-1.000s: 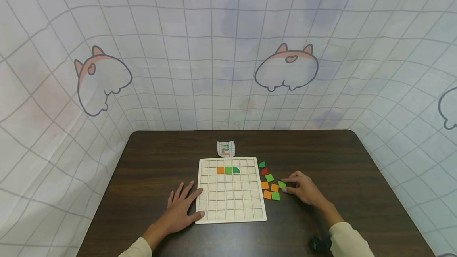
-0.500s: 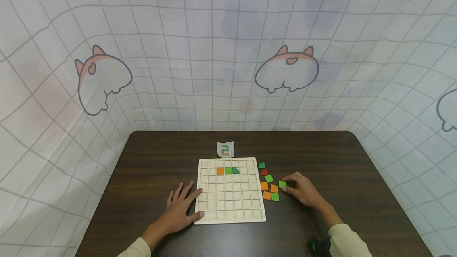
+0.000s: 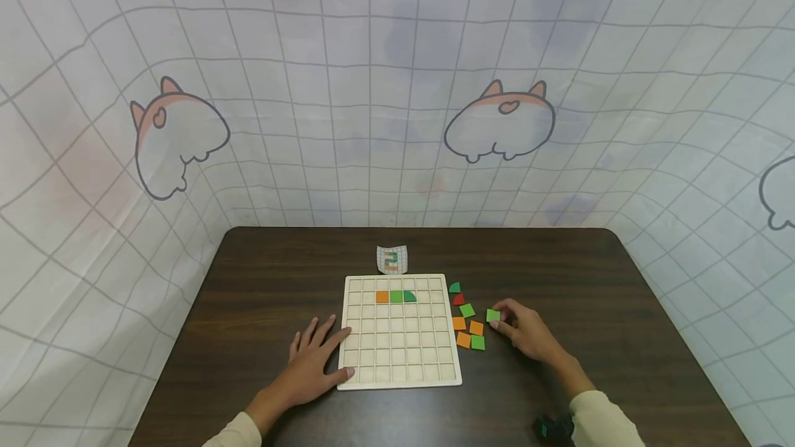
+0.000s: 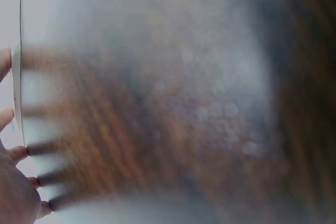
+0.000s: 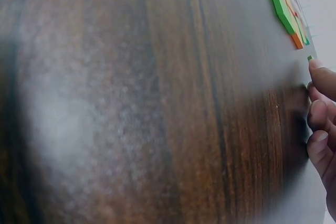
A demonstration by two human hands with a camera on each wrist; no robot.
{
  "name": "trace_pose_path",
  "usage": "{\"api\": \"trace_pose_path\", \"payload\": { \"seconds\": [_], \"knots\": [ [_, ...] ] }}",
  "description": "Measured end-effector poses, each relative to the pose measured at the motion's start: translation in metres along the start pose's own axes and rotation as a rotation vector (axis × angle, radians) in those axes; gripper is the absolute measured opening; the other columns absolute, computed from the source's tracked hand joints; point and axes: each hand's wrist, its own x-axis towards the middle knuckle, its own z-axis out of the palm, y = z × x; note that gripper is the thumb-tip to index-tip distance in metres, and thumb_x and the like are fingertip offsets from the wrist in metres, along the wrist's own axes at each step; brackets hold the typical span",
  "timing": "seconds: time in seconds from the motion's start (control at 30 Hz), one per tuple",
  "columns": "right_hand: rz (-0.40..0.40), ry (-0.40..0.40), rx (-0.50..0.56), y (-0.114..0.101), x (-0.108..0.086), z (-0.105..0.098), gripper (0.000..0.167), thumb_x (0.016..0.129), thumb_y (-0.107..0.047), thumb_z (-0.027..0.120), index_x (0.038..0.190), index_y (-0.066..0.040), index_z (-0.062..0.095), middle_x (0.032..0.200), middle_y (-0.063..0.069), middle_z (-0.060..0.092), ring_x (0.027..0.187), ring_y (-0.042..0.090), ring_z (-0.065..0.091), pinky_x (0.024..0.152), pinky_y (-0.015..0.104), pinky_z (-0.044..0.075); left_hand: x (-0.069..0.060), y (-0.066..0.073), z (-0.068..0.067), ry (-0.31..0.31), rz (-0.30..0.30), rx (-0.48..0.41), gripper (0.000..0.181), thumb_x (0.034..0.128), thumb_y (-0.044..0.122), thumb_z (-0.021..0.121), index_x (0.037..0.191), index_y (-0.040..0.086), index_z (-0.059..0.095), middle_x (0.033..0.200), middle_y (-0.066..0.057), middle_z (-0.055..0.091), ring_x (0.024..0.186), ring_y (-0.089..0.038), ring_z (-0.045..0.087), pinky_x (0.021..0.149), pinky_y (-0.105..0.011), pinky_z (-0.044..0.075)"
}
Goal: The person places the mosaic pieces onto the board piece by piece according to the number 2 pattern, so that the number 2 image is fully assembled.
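Note:
A light grid board [image 3: 397, 340] lies on the dark table. In one row near its far edge sit an orange tile [image 3: 382, 296], a green square tile [image 3: 396, 296] and a dark green quarter-round tile [image 3: 409, 296]. My left hand [image 3: 310, 368] rests with spread fingers at the board's left side, thumb and index finger on its rim; the left wrist view catches only part of this hand [image 4: 18, 187]. To the right of the loose tiles, my right hand [image 3: 528, 330] pinches another green square tile [image 3: 493, 315] between thumb and fingers. Only a sliver of that tile shows in the right wrist view.
Beside the board's right edge lie loose tiles: a dark green quarter-round [image 3: 455, 287], a red one [image 3: 459, 299], several orange [image 3: 476, 328] and green [image 3: 477, 342] squares. A small printed pattern card [image 3: 392, 260] lies behind the board. Patterned cloth [image 3: 397, 123] surrounds the table.
The pinched green tile has shifted slightly away from me and tilted with my right fingers. The left hand, the board and the loose tiles stay as they were.

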Motion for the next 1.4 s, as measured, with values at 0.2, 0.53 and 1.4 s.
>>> {"api": "trace_pose_path", "payload": {
  "seconds": [0.2, 0.53, 1.4],
  "knots": [
    [0.039, -0.004, 0.044, -0.003, 0.0, 0.0, 0.027, 0.093, -0.018, 0.072, 0.117, -0.01, 0.063, 0.09, 0.002, 0.059, 0.053, 0.01, 0.052, 0.048, 0.026, 0.045, -0.001, 0.002, -0.001, 0.003, 0.005, -0.002, 0.074, 0.0881, 0.061, 0.067, 0.152, 0.03, 0.045, 0.166, -0.011, 0.025, 0.152, -0.047, 0.013, 0.11, -0.077, 0.009],
    [0.044, 0.013, 0.162, -0.017, 0.005, 0.006, 0.031, 0.092, -0.019, 0.075, 0.119, -0.007, 0.066, 0.089, 0.005, 0.063, 0.049, 0.011, 0.051, 0.047, 0.028, 0.047, -0.003, 0.005, -0.003, 0.004, 0.011, -0.018, 0.074, 0.088, 0.059, 0.068, 0.152, 0.029, 0.046, 0.165, -0.012, 0.026, 0.151, -0.048, 0.014, 0.11, -0.078, 0.009],
    [-0.098, -0.12, 0.421, -0.065, 0.037, 0.035, 0.033, 0.095, -0.013, 0.07, 0.125, -0.002, 0.063, 0.096, 0.016, 0.068, 0.047, 0.009, 0.05, 0.046, 0.024, 0.048, -0.003, 0.003, -0.002, 0.003, 0.021, -0.014, 0.074, 0.0889, 0.061, 0.066, 0.152, 0.03, 0.045, 0.166, -0.01, 0.024, 0.152, -0.047, 0.012, 0.11, -0.078, 0.009]
  ]
}}
